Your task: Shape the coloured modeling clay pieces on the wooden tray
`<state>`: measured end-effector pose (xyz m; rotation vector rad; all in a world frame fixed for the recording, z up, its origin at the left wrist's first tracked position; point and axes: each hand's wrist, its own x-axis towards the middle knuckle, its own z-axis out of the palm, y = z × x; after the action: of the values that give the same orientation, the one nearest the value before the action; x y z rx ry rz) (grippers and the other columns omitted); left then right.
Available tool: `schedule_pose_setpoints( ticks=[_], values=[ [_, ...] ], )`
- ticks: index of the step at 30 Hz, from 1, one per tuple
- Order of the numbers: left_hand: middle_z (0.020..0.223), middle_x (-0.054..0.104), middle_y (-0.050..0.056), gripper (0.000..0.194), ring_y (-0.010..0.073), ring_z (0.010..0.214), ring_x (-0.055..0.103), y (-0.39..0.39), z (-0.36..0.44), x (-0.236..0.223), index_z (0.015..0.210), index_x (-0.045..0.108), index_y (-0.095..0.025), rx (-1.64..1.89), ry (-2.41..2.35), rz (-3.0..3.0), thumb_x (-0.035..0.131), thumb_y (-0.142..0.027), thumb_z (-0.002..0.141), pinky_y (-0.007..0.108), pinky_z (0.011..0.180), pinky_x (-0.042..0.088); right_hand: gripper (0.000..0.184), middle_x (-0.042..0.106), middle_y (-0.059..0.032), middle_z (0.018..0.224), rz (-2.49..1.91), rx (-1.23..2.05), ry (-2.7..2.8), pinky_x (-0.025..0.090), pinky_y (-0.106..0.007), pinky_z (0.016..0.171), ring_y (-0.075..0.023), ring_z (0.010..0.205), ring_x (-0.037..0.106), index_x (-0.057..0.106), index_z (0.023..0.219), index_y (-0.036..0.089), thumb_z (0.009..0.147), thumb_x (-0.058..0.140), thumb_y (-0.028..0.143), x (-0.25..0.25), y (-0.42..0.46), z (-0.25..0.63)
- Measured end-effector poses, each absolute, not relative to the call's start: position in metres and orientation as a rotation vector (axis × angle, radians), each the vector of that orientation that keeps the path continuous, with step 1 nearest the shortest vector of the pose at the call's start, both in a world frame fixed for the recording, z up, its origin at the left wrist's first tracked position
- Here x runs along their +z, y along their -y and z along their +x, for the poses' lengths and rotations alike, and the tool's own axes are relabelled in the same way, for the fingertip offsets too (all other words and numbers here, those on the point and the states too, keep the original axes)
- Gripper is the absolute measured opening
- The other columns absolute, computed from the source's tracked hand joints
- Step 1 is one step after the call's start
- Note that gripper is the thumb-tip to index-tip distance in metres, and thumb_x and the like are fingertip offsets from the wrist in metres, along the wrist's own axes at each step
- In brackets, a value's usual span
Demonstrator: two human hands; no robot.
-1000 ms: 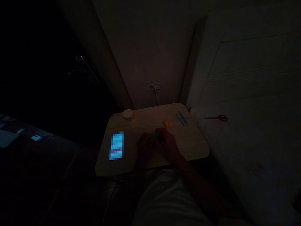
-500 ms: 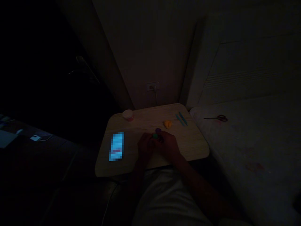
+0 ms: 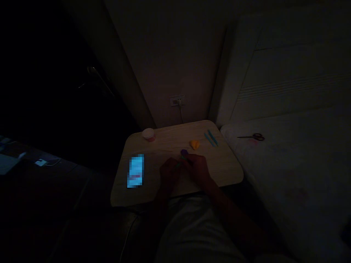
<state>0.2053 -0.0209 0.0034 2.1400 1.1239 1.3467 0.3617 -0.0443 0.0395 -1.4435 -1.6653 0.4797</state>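
Note:
In dim light, my left hand (image 3: 169,171) and my right hand (image 3: 197,168) meet over the small wooden table (image 3: 148,191). Both have their fingers closed on a green piece of modelling clay (image 3: 178,164), which shows in the gap between them. A purple lump of clay (image 3: 184,152) sits just beyond my right fingertips; whether it touches them I cannot tell. Farther back lies an orange lump of clay (image 3: 195,144). Two thin blue tools (image 3: 211,138) rest side by side at the table's back right.
A phone with a lit, blurred screen (image 3: 135,171) lies on the table's left. A small pale tub (image 3: 148,134) stands at the back left. Scissors (image 3: 255,137) lie on the pale surface to the right. A plugged socket (image 3: 177,100) is on the wall behind.
The green clay was a rounded lump half a second ago; now it looks thinner and stretched between my hands. The purple lump, hidden a second ago, has come into sight.

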Motion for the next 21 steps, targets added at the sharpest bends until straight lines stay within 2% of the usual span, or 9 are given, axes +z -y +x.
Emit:
schedule_pose_setpoints(
  ticks=[6, 11, 13, 16, 21],
  values=[
    [0.068, 0.068, 0.001, 0.021, 0.0158, 0.064, 0.062, 0.0154, 0.2054, 0.0006, 0.068, 0.069, -0.019, 1.359, -1.092, 1.947, 0.073, -0.033, 0.084, 0.028, 0.062, 0.05, 0.03, 0.068, -0.0022, 0.061, -1.38, 0.616, 1.457, 0.039, -0.024, 0.055, -0.0149, 0.057, 0.06, 0.07, 0.069, 0.017, 0.092, 0.062, 0.036, 0.0371, 0.0441, 0.3626],
    [0.087, 0.074, 0.004, 0.015, 0.0179, 0.079, 0.069, 0.0141, 0.2095, -0.0038, 0.091, 0.071, -0.018, 1.449, -1.18, 1.587, 0.072, -0.031, 0.082, 0.029, 0.071, 0.056, 0.03, 0.069, -0.0023, 0.063, -1.339, 0.762, 1.241, 0.047, -0.024, 0.056, -0.0169, 0.058, 0.064, 0.072, 0.08, 0.018, 0.093, 0.058, 0.04, 0.0318, 0.0405, 0.3642],
    [0.092, 0.074, 0.006, 0.021, 0.0181, 0.082, 0.07, 0.0141, 0.2109, -0.0054, 0.097, 0.069, -0.018, 1.5, -1.186, 1.477, 0.073, -0.029, 0.08, 0.029, 0.073, 0.058, 0.026, 0.074, -0.0041, 0.072, -1.329, 0.751, 1.243, 0.05, -0.025, 0.058, -0.0183, 0.064, 0.067, 0.074, 0.087, 0.018, 0.092, 0.058, 0.038, 0.0308, 0.0396, 0.3658],
    [0.086, 0.072, 0.003, 0.025, 0.0165, 0.078, 0.069, 0.0131, 0.2112, -0.0063, 0.096, 0.065, -0.019, 1.569, -1.212, 1.4, 0.077, -0.028, 0.076, 0.027, 0.069, 0.057, 0.02, 0.076, -0.0062, 0.083, -1.302, 0.727, 1.349, 0.053, -0.026, 0.062, -0.0194, 0.071, 0.069, 0.076, 0.086, 0.02, 0.089, 0.062, 0.034, 0.032, 0.04, 0.3664],
    [0.086, 0.073, 0.005, 0.014, 0.0175, 0.081, 0.07, 0.0133, 0.2073, -0.0048, 0.091, 0.067, -0.018, 1.535, -1.236, 1.461, 0.072, -0.027, 0.082, 0.03, 0.076, 0.058, 0.01, 0.076, -0.0062, 0.086, -1.303, 0.664, 1.608, 0.052, -0.028, 0.07, -0.0202, 0.078, 0.07, 0.076, 0.084, 0.021, 0.084, 0.066, 0.019, 0.0351, 0.0416, 0.362]
  ],
)
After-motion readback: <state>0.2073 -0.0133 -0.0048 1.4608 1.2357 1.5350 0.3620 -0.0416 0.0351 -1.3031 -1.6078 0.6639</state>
